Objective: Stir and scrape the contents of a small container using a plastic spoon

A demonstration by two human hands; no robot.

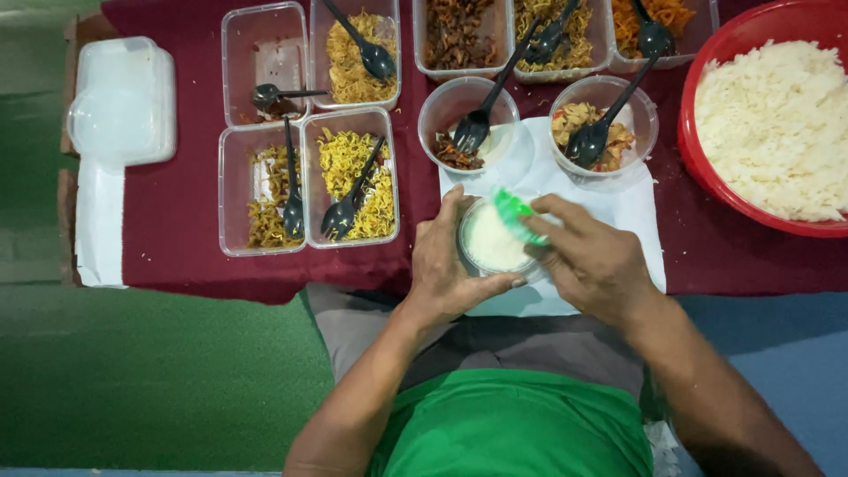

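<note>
The left hand (446,265) wraps around a small round clear plastic bowl of white rice (491,240), which rests on a white sheet of paper (627,212) at the near edge of the maroon tablecloth (177,221). The right hand (594,261) pinches a glossy green plastic spoon (517,215) over the bowl's right rim. Just beyond stand two round clear cups (466,113), each with a black plastic spoon. Farther left are four rectangular clear tubs (352,177) of crinkly yellow noodles and fried bits. At far right sits a big red plastic basin (707,71) of fluffy rice; at far left, stacked translucent lids (124,97).
</note>
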